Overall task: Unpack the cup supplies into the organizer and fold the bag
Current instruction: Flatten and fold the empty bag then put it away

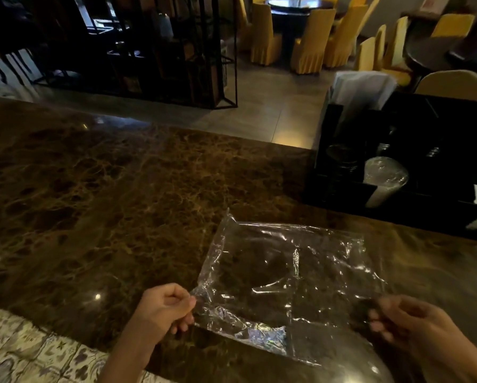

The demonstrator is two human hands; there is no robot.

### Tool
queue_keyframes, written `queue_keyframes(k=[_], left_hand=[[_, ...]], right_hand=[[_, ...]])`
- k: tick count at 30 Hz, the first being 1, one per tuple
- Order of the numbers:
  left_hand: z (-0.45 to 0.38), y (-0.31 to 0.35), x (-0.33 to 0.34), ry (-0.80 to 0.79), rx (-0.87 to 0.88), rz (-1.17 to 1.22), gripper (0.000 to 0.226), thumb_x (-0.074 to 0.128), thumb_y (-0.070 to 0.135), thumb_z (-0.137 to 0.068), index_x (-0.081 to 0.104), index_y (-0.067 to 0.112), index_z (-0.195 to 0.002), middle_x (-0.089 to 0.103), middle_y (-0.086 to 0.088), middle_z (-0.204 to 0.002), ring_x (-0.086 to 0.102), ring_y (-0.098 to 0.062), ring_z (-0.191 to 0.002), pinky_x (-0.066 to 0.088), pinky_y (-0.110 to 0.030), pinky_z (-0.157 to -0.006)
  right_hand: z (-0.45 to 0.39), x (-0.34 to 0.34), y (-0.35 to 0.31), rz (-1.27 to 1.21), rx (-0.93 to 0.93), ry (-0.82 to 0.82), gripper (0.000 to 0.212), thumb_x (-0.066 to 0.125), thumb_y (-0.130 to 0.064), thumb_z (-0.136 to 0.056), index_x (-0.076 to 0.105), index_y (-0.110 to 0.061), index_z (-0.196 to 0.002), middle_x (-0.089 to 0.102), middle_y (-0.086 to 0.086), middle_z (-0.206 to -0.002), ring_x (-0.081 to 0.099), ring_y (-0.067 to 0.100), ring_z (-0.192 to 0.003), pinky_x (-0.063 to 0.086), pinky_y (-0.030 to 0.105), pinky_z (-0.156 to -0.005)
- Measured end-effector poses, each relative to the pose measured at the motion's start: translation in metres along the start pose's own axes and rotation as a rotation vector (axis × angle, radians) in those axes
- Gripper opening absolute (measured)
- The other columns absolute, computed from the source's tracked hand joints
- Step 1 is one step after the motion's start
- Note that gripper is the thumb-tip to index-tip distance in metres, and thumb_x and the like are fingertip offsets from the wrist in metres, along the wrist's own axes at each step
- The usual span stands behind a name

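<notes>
Head view: a clear, crinkled plastic bag (287, 275) lies spread almost flat on the dark brown marble counter (107, 194), close to the counter's near edge and right of its middle. The bag looks empty; the marble veining shows through it. Its far left corner curls up off the stone.

The left hand (166, 309) is at the bag's near left corner, fingers curled together and pinching the plastic between thumb and forefinger. The right hand (406, 322) is at the near right edge of the bag, slightly blurred; its fingers are bent in around the plastic and appear to grip it, though the exact pinch is hard to make out. Both forearms come in over the near edge of the counter, where patterned pale floor tiles (24, 352) show below on the left.

At the counter's right edge, well apart from the bag, stands a black compartmented organizer (342, 197). A stack of clear plastic cups (385, 175) lies tilted in a front compartment, and a sleeve of white supplies (361, 89) stands upright in a rear left one. Dark round lids seem to sit in another compartment, too dim to tell for sure.

Beyond the counter are a black metal shelf frame (176, 51) and yellow-covered chairs (312, 42) around dark tables.
</notes>
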State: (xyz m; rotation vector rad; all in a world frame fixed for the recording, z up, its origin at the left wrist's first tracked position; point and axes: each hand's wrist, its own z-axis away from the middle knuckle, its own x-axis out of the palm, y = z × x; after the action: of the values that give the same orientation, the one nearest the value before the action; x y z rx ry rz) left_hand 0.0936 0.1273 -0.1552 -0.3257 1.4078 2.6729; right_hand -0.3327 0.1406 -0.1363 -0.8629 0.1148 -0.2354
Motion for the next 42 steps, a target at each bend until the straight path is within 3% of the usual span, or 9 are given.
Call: queue_keyframes(k=[5,9,13,17,22,26,32,39,42], left_hand=[[-0.004,-0.002,-0.004,-0.064,0.046,-0.016,0.009,0.067,0.004,-0.092,0.069,-0.003,-0.087,0.066,-0.01,-0.056,0.055,-0.013,-0.043,0.038,-0.019,-0.037],[-0.009,0.0,-0.001,-0.114,0.097,-0.081,0.01,0.063,0.005,-0.096,0.07,0.001,-0.09,0.066,-0.007,-0.056,0.053,-0.013,-0.043,0.036,-0.019,-0.037],[-0.015,0.002,0.005,-0.105,0.134,-0.105,0.016,0.058,0.006,-0.098,0.068,0.002,-0.088,0.062,-0.004,-0.054,0.051,-0.013,-0.041,0.035,-0.019,-0.036],[-0.017,0.004,0.009,-0.108,0.181,-0.113,0.015,0.06,0.003,-0.096,0.067,0.001,-0.084,0.06,-0.002,-0.053,0.05,-0.013,-0.039,0.035,-0.018,-0.035],[-0.02,0.002,0.009,-0.091,0.17,-0.095,0.014,0.06,-0.001,-0.095,0.067,-0.003,-0.084,0.061,-0.004,-0.055,0.049,-0.015,-0.038,0.037,-0.019,-0.034],[-0.018,0.001,0.009,-0.072,0.165,-0.079,0.015,0.059,-0.003,-0.095,0.067,-0.003,-0.082,0.061,-0.004,-0.056,0.049,-0.015,-0.037,0.039,-0.02,-0.036],[-0.016,0.004,0.011,-0.047,0.149,-0.047,0.014,0.061,0.001,-0.096,0.068,-0.004,-0.084,0.061,-0.003,-0.054,0.049,-0.013,-0.036,0.037,-0.018,-0.036],[-0.018,-0.004,0.003,0.033,0.145,0.019,0.015,0.065,0.0,-0.093,0.071,-0.001,-0.079,0.063,-0.008,-0.053,0.05,-0.014,-0.037,0.035,-0.019,-0.034],[-0.019,-0.001,0.005,0.001,0.155,-0.003,0.016,0.066,0.002,-0.093,0.072,0.001,-0.078,0.065,-0.006,-0.055,0.052,-0.013,-0.04,0.038,-0.017,-0.037]], right_hand=[[-0.01,-0.011,-0.022,0.093,-0.212,0.161,0.012,0.055,-0.006,-0.097,0.065,0.002,-0.1,0.077,0.018,-0.079,0.076,0.025,-0.062,0.061,0.029,-0.051],[-0.018,0.022,-0.063,0.536,-0.587,0.303,0.012,0.055,-0.007,-0.098,0.063,-0.017,-0.099,0.07,0.01,-0.092,0.068,0.022,-0.077,0.05,0.027,-0.06],[-0.028,0.088,-0.111,0.836,-0.841,0.088,0.017,0.059,-0.015,-0.097,0.067,-0.019,-0.112,0.067,-0.007,-0.093,0.063,0.008,-0.083,0.046,0.021,-0.067],[-0.053,0.161,-0.139,1.126,-0.801,-0.246,0.025,0.055,-0.019,-0.101,0.067,-0.012,-0.122,0.069,0.002,-0.113,0.065,0.016,-0.102,0.052,0.03,-0.089],[-0.082,0.206,-0.139,1.225,-0.64,-0.494,0.028,0.054,-0.026,-0.101,0.073,-0.006,-0.107,0.074,0.008,-0.101,0.069,0.021,-0.093,0.053,0.031,-0.081],[-0.093,0.212,-0.136,1.214,-0.617,-0.543,0.025,0.059,-0.026,-0.098,0.074,-0.006,-0.1,0.074,0.006,-0.094,0.068,0.014,-0.083,0.049,0.022,-0.07],[-0.098,0.208,-0.135,0.998,-0.588,-0.574,0.011,0.069,-0.012,-0.091,0.073,-0.004,-0.085,0.069,0.001,-0.078,0.062,0.011,-0.073,0.052,0.025,-0.065],[-0.111,0.188,-0.147,0.964,-0.633,-0.374,0.02,0.058,-0.005,-0.096,0.064,-0.015,-0.08,0.063,0.005,-0.082,0.061,0.018,-0.078,0.051,0.027,-0.068],[-0.117,0.183,-0.144,0.92,-0.574,-0.41,0.016,0.057,-0.014,-0.099,0.065,-0.011,-0.085,0.062,0.004,-0.081,0.06,0.018,-0.077,0.049,0.026,-0.068]])
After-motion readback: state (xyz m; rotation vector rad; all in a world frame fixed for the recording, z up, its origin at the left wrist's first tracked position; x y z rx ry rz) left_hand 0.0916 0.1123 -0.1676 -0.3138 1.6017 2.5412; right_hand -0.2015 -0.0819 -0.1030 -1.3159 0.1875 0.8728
